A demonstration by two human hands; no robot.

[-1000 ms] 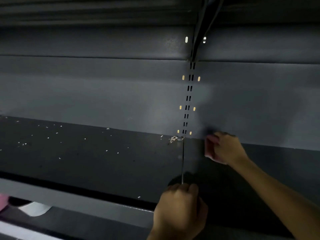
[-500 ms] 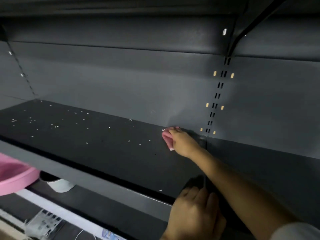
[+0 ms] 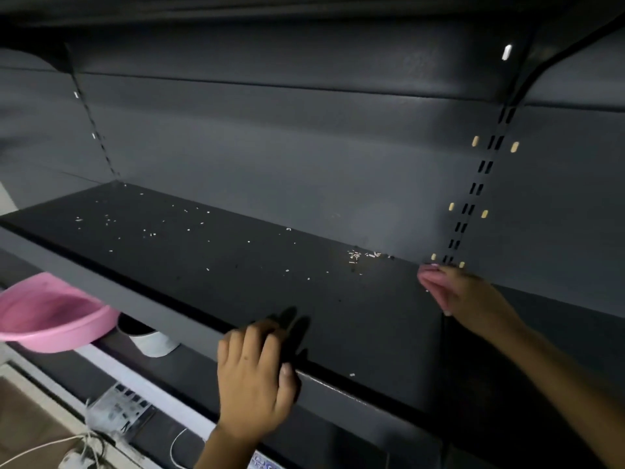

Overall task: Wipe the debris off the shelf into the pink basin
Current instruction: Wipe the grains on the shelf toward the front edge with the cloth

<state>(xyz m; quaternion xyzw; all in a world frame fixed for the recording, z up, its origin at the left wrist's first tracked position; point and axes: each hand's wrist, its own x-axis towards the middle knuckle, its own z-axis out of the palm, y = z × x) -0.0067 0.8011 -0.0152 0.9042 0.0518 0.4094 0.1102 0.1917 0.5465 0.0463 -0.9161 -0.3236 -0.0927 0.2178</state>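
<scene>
A dark shelf (image 3: 236, 292) runs from left to right, with pale debris (image 3: 363, 256) piled near its back wall and more specks scattered toward the left. My right hand (image 3: 470, 296) presses a pink cloth (image 3: 429, 276) onto the shelf's back right, just right of the pile. On the shelf's front edge rests my left hand (image 3: 253, 370), fingers curled over the lip and holding nothing else. The pink basin (image 3: 50, 313) sits below the shelf's front edge at the far left.
A slotted upright (image 3: 473, 198) runs up the back wall on the right, another (image 3: 94, 130) on the left. A shelf overhangs above. Below are a white container (image 3: 152, 340), a lower ledge and white cables (image 3: 67, 448).
The view has swung left, bringing more of the shelf and the pink basin into sight. My right hand with the cloth now sits right of the debris pile. My left hand shifted left along the edge.
</scene>
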